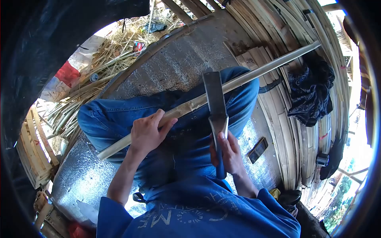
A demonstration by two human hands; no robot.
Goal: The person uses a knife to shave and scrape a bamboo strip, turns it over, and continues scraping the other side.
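A long split bamboo piece [254, 74] lies slantwise across my crossed legs, with a node near its middle. My left hand [147, 130] is closed around it left of that node. In my right hand [228, 152] is a broad, square-ended machete [214, 93], gripped by its handle, my thumb lying along the neck of the blade. The dark blade points away from me and overlaps the bamboo just right of the node. The bamboo's near end rests out past my left knee, and its far end reaches over the stacked strips at the right.
Long stacks of bamboo strips [278, 123] curve along the right side, with a dark patterned cloth [311, 93] on them. A phone [258, 150] lies on the silvery mat [166, 65] by my right knee. Loose shavings [113, 51] heap up at the far left.
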